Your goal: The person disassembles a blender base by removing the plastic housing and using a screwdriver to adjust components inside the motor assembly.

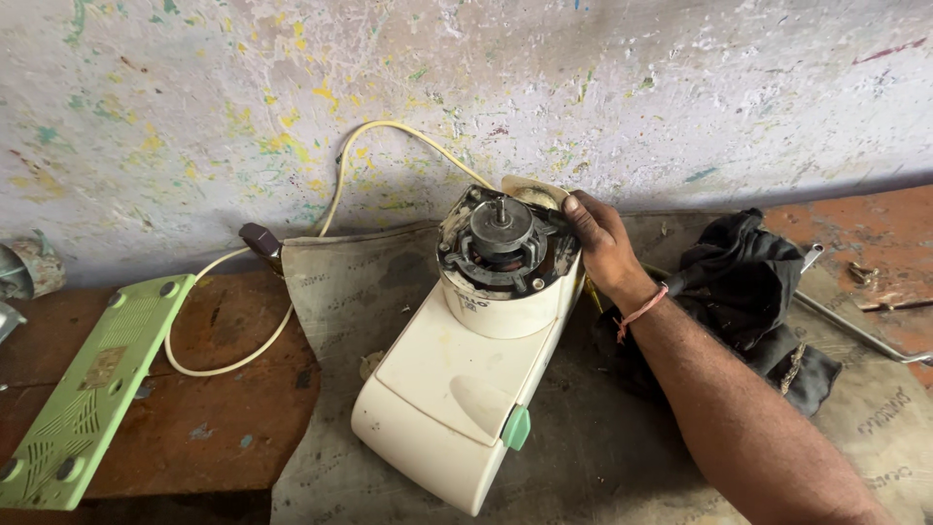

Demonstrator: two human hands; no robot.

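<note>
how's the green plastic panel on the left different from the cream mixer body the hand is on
The green panel is a flat, thin, pale green plate with vent slots; the mixer body is a bulky, rounded cream housing. The panel lies loose on the brown bench, untouched; the right hand rests on the mixer body's open top, where the motor shows. A cream cord runs toward the mixer body, none to the panel. Both look like plastic.

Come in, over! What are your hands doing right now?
Right hand gripping cream mixer base beside exposed motor. Left hand out of view. Black cloth alongside.
</note>
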